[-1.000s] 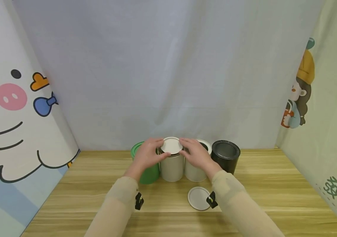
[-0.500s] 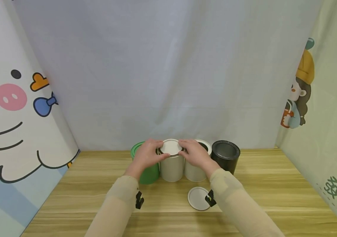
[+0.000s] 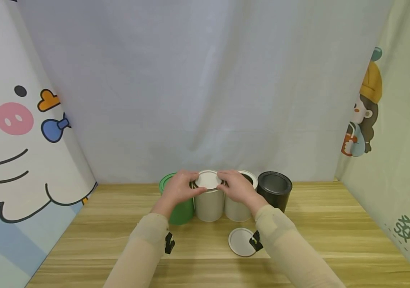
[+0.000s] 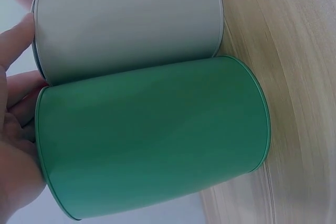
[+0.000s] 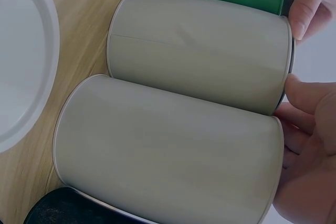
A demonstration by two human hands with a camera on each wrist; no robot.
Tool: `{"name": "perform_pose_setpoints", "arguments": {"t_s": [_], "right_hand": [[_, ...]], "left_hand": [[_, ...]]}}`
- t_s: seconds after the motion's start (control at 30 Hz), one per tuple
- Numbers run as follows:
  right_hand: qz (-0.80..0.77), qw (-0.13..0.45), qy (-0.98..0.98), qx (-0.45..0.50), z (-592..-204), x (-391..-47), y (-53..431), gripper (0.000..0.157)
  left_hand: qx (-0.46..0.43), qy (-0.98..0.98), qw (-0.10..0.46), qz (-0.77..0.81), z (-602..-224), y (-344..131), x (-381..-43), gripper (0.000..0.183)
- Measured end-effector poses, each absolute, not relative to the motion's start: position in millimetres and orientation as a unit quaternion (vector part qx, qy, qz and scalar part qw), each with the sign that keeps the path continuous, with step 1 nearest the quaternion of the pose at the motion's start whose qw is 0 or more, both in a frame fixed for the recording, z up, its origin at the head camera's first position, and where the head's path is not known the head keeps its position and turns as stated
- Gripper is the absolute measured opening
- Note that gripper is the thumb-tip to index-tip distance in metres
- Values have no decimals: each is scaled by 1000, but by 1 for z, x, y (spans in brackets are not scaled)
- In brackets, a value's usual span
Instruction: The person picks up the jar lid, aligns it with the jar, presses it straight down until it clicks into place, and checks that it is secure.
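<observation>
Past the green can (image 3: pixel 182 213) at nine o'clock, note the left grip (image 3: pixel 178 187) clamped on the white lid (image 3: pixel 208 179), atop the light-grey can (image 3: pixel 209 206); likewise the right grip (image 3: pixel 238 188), at three o'clock. Best press evenly, clear of the neighbouring open can (image 3: pixel 236 211).

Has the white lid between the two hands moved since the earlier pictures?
Yes, slightly: in the head view, the white lid has moved down towards the gray can beneath it, which stands still.

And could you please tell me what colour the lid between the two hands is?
The lid is white on top, best seen in the head view.
</observation>
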State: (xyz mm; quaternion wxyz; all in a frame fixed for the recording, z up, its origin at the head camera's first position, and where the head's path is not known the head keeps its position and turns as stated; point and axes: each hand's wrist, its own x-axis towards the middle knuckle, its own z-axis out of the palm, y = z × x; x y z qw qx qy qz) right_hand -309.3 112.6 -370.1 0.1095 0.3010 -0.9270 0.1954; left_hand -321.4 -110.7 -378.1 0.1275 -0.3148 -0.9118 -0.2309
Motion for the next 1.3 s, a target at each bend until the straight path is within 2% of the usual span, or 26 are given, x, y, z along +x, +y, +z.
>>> {"name": "perform_pose_setpoints", "arguments": {"t_s": [0.1, 0.23, 0.4, 0.77, 0.93, 1.0, 1.3], "right_hand": [[194, 104, -929, 296, -371, -310, 113, 27], [195, 93, -934, 285, -372, -310, 113, 42], [198, 83, -936, 279, -372, -309, 113, 46], [198, 80, -936, 281, -372, -308, 113, 46], [195, 81, -937, 277, -372, -308, 112, 46], [193, 81, -937, 279, -371, -308, 112, 46], [171, 70, -940, 286, -369, -308, 108, 44]], "left_hand": [[-312, -913, 123, -232, -378, -111, -321, 33], [-307, -915, 118, -232, -377, -111, -320, 33], [-301, -918, 117, -229, -377, -110, -320, 32], [-296, -923, 117, -218, -379, -110, -319, 23], [-276, -932, 102, -214, -377, -111, -318, 50], [-269, -934, 97, -213, -376, -112, -317, 55], [-292, -932, 100, -189, -373, -113, -318, 41]]}}
